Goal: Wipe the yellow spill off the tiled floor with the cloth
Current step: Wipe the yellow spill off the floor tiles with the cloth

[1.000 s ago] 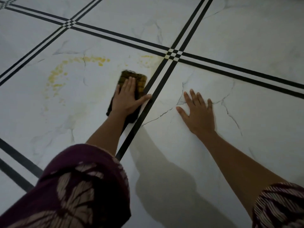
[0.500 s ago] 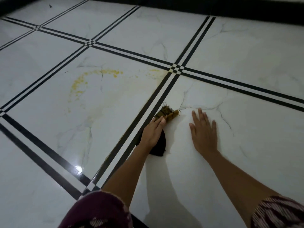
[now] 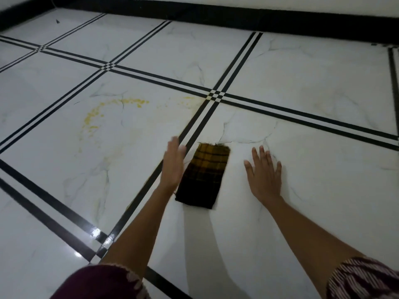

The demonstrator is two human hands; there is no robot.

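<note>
Lay flat between both hands, cloth [image 3: 204, 175]: just right of open, empty left hand [image 3: 172, 164]; right hand [image 3: 264, 172] spread flat, released. Yellow spill [image 3: 112, 111] well left of cloth.

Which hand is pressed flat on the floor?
The right hand, palm down with fingers spread on the tile. The left hand is edge-on beside the cloth.

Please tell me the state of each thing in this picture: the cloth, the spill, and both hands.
cloth: lies flat and folded on the floor, in no hand, stained yellow at its far end.
yellow spill: not wiped off; an arc of specks and faint smears remains.
left hand: open, blurred, beside the cloth.
right hand: open, fingers spread, flat on the tile.
</note>
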